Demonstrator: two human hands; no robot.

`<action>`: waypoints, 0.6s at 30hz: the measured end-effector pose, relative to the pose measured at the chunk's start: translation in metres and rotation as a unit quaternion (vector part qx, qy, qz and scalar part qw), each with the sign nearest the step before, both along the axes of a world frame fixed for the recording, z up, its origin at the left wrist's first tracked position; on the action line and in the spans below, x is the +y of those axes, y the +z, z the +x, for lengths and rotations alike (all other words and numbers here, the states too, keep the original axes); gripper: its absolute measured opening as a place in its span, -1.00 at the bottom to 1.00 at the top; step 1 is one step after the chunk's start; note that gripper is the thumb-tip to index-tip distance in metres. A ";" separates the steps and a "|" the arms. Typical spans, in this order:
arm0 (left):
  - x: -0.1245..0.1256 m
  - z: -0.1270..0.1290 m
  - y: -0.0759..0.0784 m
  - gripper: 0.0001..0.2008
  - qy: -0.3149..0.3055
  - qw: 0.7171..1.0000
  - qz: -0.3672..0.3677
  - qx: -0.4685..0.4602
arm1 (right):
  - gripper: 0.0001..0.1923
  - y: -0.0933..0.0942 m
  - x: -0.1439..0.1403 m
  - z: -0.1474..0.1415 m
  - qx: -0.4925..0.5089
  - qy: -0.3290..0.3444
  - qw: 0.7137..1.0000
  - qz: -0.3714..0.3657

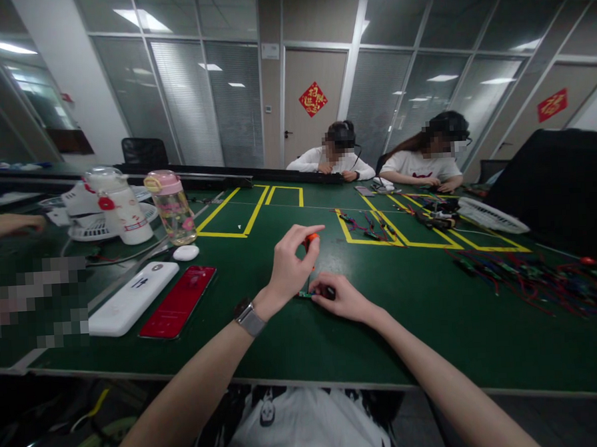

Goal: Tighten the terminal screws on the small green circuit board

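In the head view my left hand (291,265), with a watch on its wrist, pinches the orange top of a small screwdriver (312,237). Its thin shaft points down at a small green circuit board (304,294) on the table. My right hand (343,297) has its fingertips closed on the right end of that board and steadies it. Part of the screwdriver's handle is hidden behind my left fingers. Whether the tip touches the board, I cannot tell.
Left on the green table (385,346) lie a red-screened phone (180,303), a white power bank (135,299), an earbud case (185,253) and bottles (172,210). Wired boards (546,280) are heaped at right. Two people sit opposite; another person's hand (13,226) shows far left.
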State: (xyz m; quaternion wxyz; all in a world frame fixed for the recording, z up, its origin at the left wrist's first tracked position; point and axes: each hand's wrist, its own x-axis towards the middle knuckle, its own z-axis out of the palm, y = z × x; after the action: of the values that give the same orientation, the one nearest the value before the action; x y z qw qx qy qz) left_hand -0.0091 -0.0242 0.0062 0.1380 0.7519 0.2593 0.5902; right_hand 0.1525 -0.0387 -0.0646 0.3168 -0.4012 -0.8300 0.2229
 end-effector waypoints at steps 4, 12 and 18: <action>-0.001 0.000 0.001 -0.87 0.030 0.999 0.020 0.005 | -0.86 0.001 0.000 0.000 -0.004 -0.003 1.000 -0.005; 0.004 0.000 -0.003 -0.71 -0.027 1.000 -0.010 -0.005 | -0.86 0.000 0.001 0.000 -0.015 0.001 1.000 0.003; 0.002 0.001 -0.002 -0.76 -0.007 1.000 -0.004 -0.004 | -0.86 -0.001 0.001 0.000 -0.014 0.001 1.000 0.001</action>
State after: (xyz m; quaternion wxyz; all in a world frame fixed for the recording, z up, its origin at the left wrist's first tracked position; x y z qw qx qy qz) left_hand -0.0085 -0.0226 0.0043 0.1462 0.7508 0.2555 0.5913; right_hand 0.1527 -0.0376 -0.0655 0.3056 -0.4027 -0.8350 0.2171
